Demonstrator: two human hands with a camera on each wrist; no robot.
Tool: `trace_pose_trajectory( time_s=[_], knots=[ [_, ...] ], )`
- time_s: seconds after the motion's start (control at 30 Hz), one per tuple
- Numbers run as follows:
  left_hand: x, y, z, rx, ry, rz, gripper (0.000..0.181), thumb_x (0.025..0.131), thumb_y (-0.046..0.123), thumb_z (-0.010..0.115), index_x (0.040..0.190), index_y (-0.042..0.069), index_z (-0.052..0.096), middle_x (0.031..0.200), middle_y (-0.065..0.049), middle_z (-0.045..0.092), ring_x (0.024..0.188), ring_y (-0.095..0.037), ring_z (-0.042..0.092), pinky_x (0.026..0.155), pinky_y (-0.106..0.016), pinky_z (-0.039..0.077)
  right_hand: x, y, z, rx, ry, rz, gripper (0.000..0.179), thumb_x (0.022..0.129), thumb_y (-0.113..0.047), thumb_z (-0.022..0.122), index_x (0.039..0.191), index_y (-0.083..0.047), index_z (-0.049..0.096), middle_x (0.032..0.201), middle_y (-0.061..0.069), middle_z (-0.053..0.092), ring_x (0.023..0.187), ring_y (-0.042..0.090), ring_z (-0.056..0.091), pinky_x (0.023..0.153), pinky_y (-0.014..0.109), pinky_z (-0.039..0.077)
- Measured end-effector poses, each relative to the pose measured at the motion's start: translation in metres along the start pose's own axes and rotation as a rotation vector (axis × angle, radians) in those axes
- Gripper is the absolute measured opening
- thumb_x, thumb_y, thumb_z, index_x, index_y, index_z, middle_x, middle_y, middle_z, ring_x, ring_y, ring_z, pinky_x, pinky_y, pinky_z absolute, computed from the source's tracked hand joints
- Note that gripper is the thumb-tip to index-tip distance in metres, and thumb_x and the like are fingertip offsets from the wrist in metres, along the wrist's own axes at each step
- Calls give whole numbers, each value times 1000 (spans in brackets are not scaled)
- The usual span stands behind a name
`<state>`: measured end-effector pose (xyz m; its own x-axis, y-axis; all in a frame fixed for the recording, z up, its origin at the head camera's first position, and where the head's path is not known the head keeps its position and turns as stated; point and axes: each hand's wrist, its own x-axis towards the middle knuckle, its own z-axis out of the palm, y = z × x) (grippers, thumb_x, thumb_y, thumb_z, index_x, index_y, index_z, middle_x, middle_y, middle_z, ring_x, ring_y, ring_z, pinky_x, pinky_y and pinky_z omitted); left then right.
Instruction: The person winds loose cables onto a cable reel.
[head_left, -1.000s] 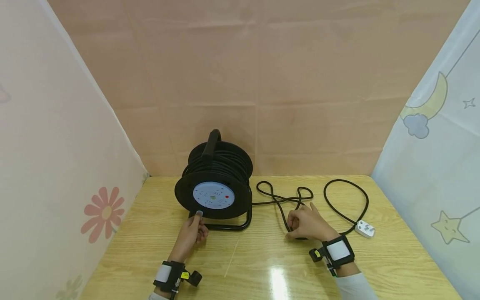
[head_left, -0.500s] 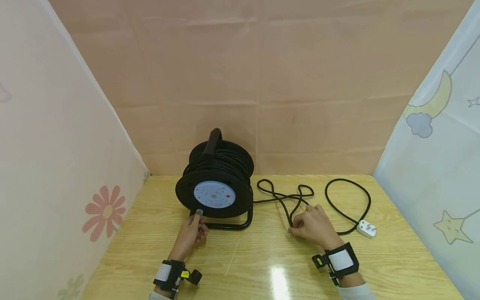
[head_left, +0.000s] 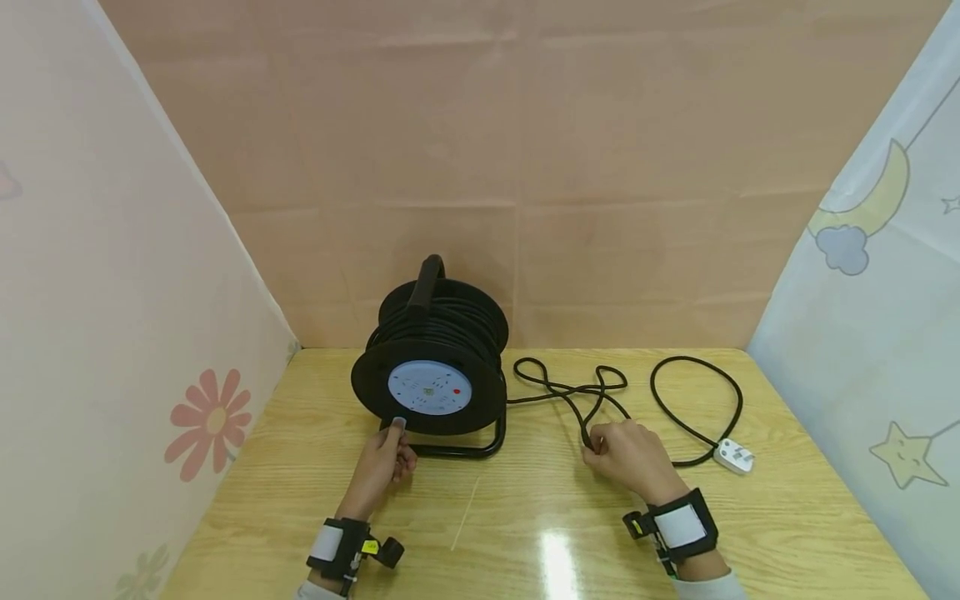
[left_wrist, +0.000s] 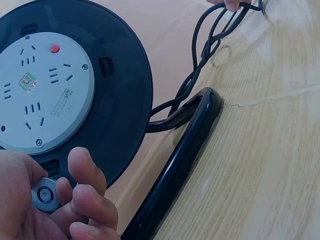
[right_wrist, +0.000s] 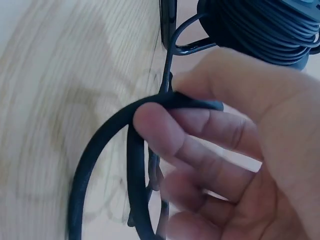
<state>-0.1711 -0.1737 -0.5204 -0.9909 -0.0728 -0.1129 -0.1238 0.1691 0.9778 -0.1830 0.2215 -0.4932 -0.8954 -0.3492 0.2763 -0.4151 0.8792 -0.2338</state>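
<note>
A black cable reel [head_left: 450, 323] stands on the table, its white socket panel [head_left: 429, 388] facing forward. My left hand [head_left: 377, 467] is at the reel's lower left edge. Thumb and forefinger pinch a grey knob [left_wrist: 45, 195] there, the other fingers curling loosely. To the right, my right hand [head_left: 633, 458] holds black cable [right_wrist: 102, 136] between thumb and fingertips, low over the table. In the right wrist view the held cable bends down in a loop, and part of it is hidden behind the fingers. From the reel, the cable runs in loose crossed loops to that hand.
A white plug [head_left: 733, 457] lies right of the right hand, beside a wide loop of cable. The reel's black tube stand [head_left: 457, 453] rests on the wooden table [head_left: 525, 517]. Fabric walls rise behind and on both sides.
My right hand has shifted slightly right, drawing the cable strands at its fingertips along with it. My left hand keeps its pinch on the knob, and the reel looks unchanged.
</note>
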Motion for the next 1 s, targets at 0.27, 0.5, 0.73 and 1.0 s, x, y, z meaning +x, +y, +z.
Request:
trace_pose_trajectory(
  time_s=[0.27,0.5,0.73,1.0],
  knots=[
    [-6,13,-3,2,-37,-10,52,107,37,32,91,-8,52,66,-15,60,51,-18,48,44,-26,40,-2,-2,-2,-54,61,-8,35,80,-22,71,61,-23,42,48,-12,36,42,5,31,40,24,23],
    [-7,9,-2,4,-14,7,58,105,46,35,92,-8,52,65,-13,59,49,-16,47,43,-25,39,-2,-6,-9,-69,69,14,37,83,-16,70,61,-19,40,47,-9,33,40,6,30,39,23,23],
    [-1,-2,-2,4,1,3,59,104,48,35,92,-8,52,64,-11,59,48,-14,46,42,-23,37,-7,-11,-8,36,-33,59,23,94,-14,61,76,-13,47,52,-6,42,39,5,39,35,22,30],
    [0,-1,-1,3,1,1,59,104,48,35,92,-7,52,63,-10,58,48,-15,46,42,-23,37,-12,-3,5,139,-130,105,20,90,-27,68,82,-17,52,63,-6,47,55,8,42,50,26,37]
  ],
)
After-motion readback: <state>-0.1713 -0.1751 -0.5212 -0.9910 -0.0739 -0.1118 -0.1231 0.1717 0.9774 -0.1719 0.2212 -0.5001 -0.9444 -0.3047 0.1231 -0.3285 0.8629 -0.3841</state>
